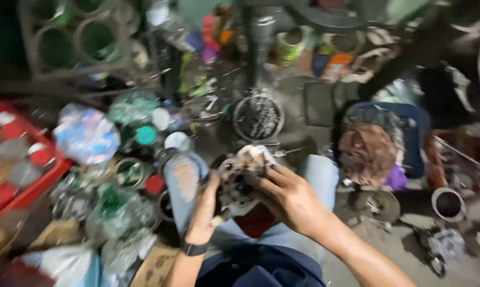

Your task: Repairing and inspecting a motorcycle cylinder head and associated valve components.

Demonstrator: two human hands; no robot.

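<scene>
I sit on the floor with my knees in blue jeans [184, 180]. Both hands hold a round metal machine part [239, 183] with holes in its face, just above my lap. My left hand [205, 212], with a black band on the wrist, grips its lower left side. Over the right side of the part lies my right hand [288, 196], its fingers pressing a whitish rag [256, 154] against the top. The picture is blurred by motion.
A red crate [24, 186] stands at the left, beside plastic bags and several small tins with coloured lids [144, 135]. A round metal disc [258, 117] lies ahead of my knees. At the right are a brown rag [367, 151], another disc [381, 204] and a metal cup [448, 203].
</scene>
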